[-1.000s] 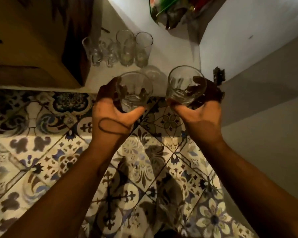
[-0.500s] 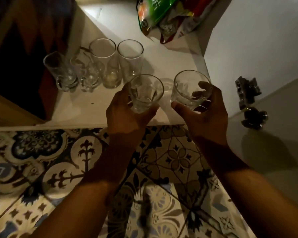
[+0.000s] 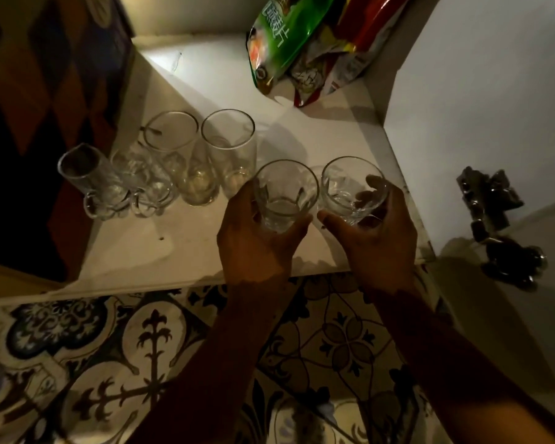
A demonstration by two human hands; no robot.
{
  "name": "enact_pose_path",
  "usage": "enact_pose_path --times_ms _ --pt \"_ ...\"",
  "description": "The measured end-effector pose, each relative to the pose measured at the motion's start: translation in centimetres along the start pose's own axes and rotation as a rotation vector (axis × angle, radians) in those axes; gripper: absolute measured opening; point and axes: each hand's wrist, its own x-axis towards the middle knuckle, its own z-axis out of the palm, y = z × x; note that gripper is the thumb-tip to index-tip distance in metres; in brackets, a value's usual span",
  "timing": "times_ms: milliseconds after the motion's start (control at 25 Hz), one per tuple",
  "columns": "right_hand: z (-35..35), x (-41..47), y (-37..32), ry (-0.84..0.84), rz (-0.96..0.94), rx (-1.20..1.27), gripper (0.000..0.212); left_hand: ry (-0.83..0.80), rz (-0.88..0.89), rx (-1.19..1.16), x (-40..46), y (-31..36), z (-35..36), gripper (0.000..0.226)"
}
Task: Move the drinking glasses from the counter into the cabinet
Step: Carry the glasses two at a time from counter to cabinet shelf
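Observation:
My left hand (image 3: 257,248) grips a short clear glass (image 3: 284,195) and my right hand (image 3: 377,238) grips a second short glass (image 3: 350,190). Both glasses are upright, side by side, over the white cabinet shelf (image 3: 161,251) near its front right. Whether they touch the shelf I cannot tell. To their left stand two tall glasses (image 3: 228,149) and, further left, several smaller glasses (image 3: 109,184) in a row.
Snack bags (image 3: 305,46), green and red, lean at the back of the shelf. A dark patterned panel (image 3: 39,123) bounds the shelf on the left, a white cabinet wall with a metal hinge (image 3: 494,219) on the right. Patterned floor tiles (image 3: 141,363) lie below.
Both hands have carried their glasses forward from over the floor tiles to over the shelf, close to the row of standing glasses. The view has moved nearer to the shelf.

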Motion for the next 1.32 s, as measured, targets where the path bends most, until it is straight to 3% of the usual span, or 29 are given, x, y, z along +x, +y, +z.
enact_pose_path --times_ms 400,640,840,1320 --pt "0.6 1.0 1.3 0.002 -0.032 -0.034 0.092 0.022 0.006 0.09 0.1 -0.1 1.2 0.083" --pt "0.1 0.1 2.1 -0.042 -0.064 -0.127 0.09 0.116 0.253 0.36 -1.7 -1.1 1.2 0.069" --pt "0.0 0.6 2.4 -0.013 -0.124 -0.229 0.069 0.172 0.062 0.231 -1.3 -1.0 1.6 0.051" --pt "1.3 2.6 1.7 0.019 -0.092 -0.189 0.059 0.302 -0.167 0.284 0.9 0.4 4.9 0.039"
